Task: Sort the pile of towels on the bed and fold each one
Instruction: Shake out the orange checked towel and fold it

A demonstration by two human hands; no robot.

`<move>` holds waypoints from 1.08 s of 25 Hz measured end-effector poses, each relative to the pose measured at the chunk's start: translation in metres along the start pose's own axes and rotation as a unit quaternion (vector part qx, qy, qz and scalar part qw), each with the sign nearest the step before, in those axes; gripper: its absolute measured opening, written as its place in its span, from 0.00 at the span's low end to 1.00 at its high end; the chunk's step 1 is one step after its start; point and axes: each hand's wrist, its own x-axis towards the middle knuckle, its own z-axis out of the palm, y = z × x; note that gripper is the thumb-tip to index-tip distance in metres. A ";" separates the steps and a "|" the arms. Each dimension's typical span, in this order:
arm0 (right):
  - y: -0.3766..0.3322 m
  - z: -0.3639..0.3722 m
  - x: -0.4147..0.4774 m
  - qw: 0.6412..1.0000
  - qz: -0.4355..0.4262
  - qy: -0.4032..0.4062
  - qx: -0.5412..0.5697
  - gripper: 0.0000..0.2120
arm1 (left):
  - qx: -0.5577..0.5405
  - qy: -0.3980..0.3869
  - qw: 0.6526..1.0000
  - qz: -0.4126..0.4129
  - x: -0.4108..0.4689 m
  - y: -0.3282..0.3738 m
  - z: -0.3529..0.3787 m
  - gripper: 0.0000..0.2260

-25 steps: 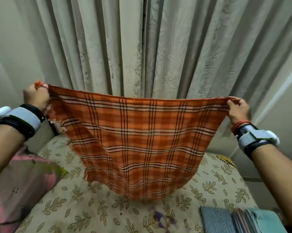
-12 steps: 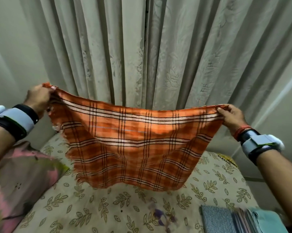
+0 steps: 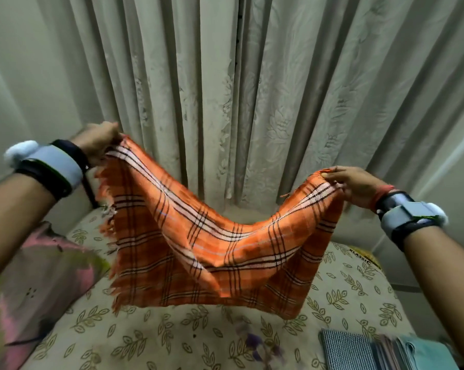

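An orange plaid towel (image 3: 207, 252) with black and white stripes and a frayed left edge hangs in the air above the bed (image 3: 172, 335). My left hand (image 3: 98, 140) grips its upper left corner, raised higher. My right hand (image 3: 353, 186) pinches the upper right corner, lower down. The top edge sags into a deep curve between my hands. The towel's bottom edge floats just over the leaf-patterned sheet.
Folded towels (image 3: 386, 351), striped grey and teal, lie in a row at the bed's near right. A pink and green cloth (image 3: 38, 284) lies at the left. Pale curtains (image 3: 239, 89) hang close behind the bed.
My hands have come closer together and dropped, so the taut top edge now sags. The towel's lower part has swung up toward me.
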 end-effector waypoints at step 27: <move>0.080 0.230 -0.103 0.967 -0.182 0.158 0.080 0.06 | -0.249 -0.096 0.964 0.001 -0.171 -0.100 0.231 0.09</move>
